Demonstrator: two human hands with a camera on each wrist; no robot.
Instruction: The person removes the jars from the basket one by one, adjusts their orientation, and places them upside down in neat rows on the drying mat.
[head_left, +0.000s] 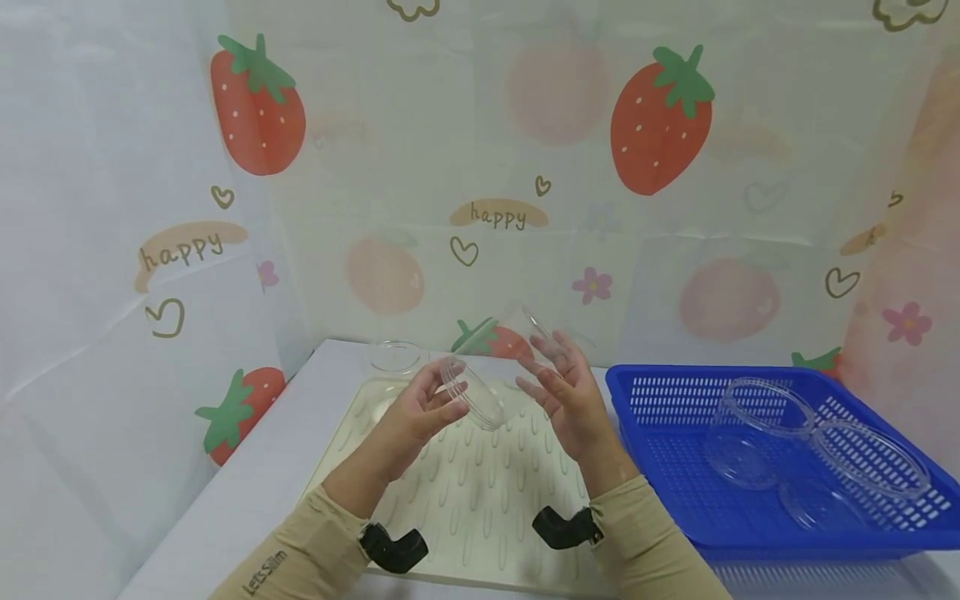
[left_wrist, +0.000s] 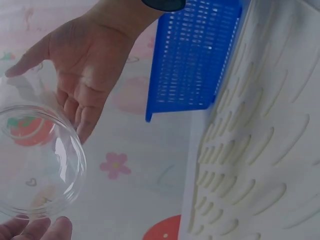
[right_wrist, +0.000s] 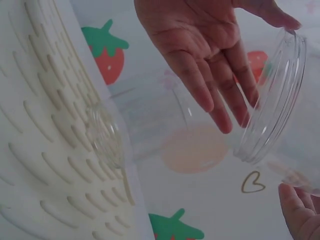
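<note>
In the head view a clear plastic jar [head_left: 480, 400] is held tilted in mid-air, its ridged open rim toward the lower left. My left hand [head_left: 420, 408] grips it at the rim, thumb and fingers on either side. At the jar's other end my right hand [head_left: 566, 396] has its fingers spread and lightly bent, touching the jar. The right wrist view shows the left thumb on the jar's ridged rim [right_wrist: 280, 95]. In the left wrist view the right palm [left_wrist: 85, 65] faces the camera beside the jar [left_wrist: 40, 160].
A cream ridged mat [head_left: 480, 500] lies beneath both hands. Another clear jar [head_left: 395, 357] stands at the back left of the mat. At the right is a blue perforated basket [head_left: 660, 517] holding clear jars [head_left: 757, 408]. A strawberry-printed curtain [head_left: 450, 125] hangs behind.
</note>
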